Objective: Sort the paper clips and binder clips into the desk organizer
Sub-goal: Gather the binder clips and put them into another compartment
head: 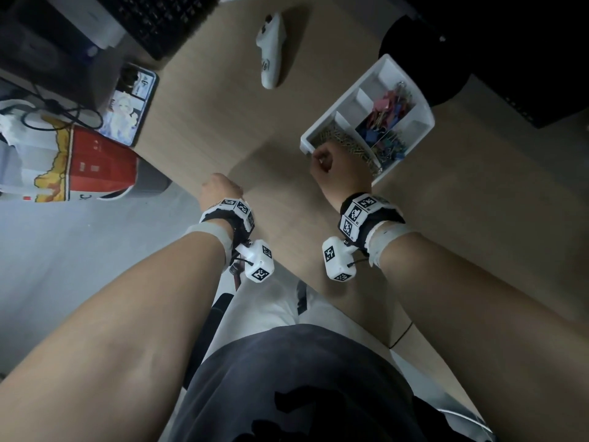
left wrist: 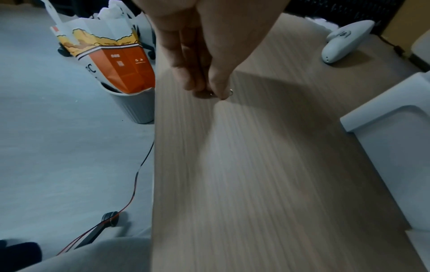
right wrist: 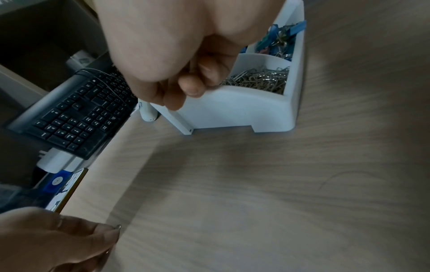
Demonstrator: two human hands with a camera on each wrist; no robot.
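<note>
The white desk organizer (head: 424, 113) stands on the right of the wooden desk. Its near compartment holds a heap of silver paper clips (right wrist: 260, 79); the one behind holds coloured binder clips (head: 385, 116). My right hand (right wrist: 186, 92) is curled in a fist at the near corner of the organizer (right wrist: 232, 112), over the rim of the paper clip compartment; no clip shows in it. My left hand (left wrist: 209, 93) is near the desk's left edge, fingertips down on the wood, pinching a single silver paper clip (left wrist: 230, 93).
A white controller (head: 271, 49) lies at the back middle and a black keyboard (head: 153, 17) at the back left. A picture card (head: 130, 106) sits by the left edge. Below that edge, a grey bin with a red paper bag (head: 89, 161) stands on the floor.
</note>
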